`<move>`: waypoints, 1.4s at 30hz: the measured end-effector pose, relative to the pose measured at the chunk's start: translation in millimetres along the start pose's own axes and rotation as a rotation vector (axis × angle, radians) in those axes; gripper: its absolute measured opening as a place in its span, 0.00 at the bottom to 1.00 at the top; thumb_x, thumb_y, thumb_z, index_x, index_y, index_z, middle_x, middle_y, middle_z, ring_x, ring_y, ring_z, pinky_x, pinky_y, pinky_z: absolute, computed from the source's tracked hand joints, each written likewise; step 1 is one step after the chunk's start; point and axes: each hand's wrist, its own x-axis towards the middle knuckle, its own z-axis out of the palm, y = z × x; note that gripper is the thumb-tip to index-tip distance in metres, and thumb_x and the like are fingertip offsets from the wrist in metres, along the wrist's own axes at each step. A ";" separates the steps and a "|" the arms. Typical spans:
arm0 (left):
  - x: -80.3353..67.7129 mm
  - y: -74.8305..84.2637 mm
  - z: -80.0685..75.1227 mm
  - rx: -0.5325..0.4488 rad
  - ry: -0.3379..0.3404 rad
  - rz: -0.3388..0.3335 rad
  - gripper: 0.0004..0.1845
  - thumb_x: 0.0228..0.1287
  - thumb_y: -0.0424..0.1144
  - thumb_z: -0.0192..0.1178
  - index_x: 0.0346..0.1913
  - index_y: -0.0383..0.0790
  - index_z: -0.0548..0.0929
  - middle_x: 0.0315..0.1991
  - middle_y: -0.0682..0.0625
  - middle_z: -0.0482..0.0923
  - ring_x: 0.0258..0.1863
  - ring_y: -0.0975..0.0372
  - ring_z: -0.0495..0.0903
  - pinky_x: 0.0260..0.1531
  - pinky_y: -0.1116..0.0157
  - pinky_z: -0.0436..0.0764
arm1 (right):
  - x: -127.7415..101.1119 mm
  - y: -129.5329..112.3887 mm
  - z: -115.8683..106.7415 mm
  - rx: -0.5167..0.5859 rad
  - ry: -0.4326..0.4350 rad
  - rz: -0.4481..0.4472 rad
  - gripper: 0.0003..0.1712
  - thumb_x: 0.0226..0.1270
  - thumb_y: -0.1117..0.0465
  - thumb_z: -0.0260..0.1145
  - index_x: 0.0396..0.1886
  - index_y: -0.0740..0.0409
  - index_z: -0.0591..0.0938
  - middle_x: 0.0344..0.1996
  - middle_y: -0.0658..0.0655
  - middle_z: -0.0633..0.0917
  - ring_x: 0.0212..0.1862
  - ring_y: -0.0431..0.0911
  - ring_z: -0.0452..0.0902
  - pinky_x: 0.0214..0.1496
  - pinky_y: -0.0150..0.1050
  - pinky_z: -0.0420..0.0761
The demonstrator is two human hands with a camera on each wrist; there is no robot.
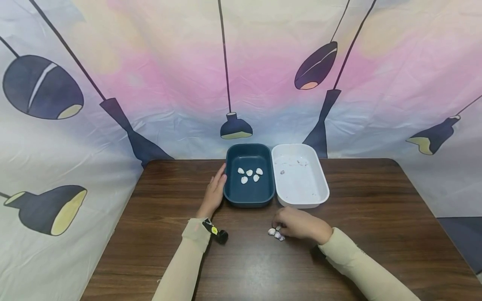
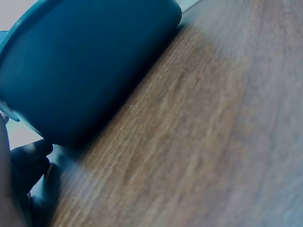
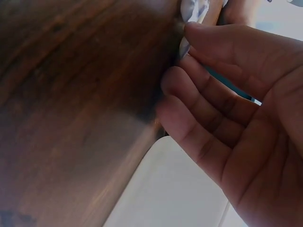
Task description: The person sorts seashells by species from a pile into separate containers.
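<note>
My left hand (image 1: pixel 215 191) rests against the left side of a dark teal tray (image 1: pixel 230 196), fingers extended along its wall. The left wrist view shows the tray's side (image 2: pixel 90 71) and a few dark fingers (image 2: pixel 31 156) at its end. Several white garlic cloves (image 1: pixel 244 180) lie apart inside the tray. On the table before the trays is a small heap of purple-white garlic cloves (image 1: pixel 272 231). Over that heap bends my right hand (image 1: pixel 301 225); its thumb and fingertips pinch a clove (image 3: pixel 184 47), mostly hidden by the fingers.
A white tray (image 1: pixel 301 188) stands directly right of the teal one, with small scraps of skin (image 1: pixel 282 172) in it. Both sit at the back of the brown wooden table (image 1: pixel 169 184), close to a printed cloth backdrop (image 1: pixel 180 75).
</note>
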 end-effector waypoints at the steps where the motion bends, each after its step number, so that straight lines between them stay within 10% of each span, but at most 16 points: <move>1: 0.0 -0.4 0.2 0.002 0.001 0.001 0.29 0.88 0.53 0.39 0.85 0.53 0.60 0.82 0.47 0.60 0.82 0.48 0.55 0.82 0.48 0.39 | 0.0 -0.2 -0.2 0.004 -0.003 0.004 0.08 0.59 0.72 0.76 0.31 0.55 0.88 0.28 0.45 0.83 0.32 0.35 0.74 0.36 0.32 0.80; 42: 0.2 -0.5 0.3 0.002 0.009 0.008 0.30 0.87 0.55 0.40 0.85 0.53 0.61 0.82 0.46 0.61 0.82 0.48 0.57 0.82 0.48 0.39 | 0.5 0.3 -71.1 0.091 -0.070 -0.096 0.10 0.56 0.75 0.66 0.34 0.61 0.88 0.31 0.46 0.85 0.34 0.36 0.79 0.40 0.33 0.83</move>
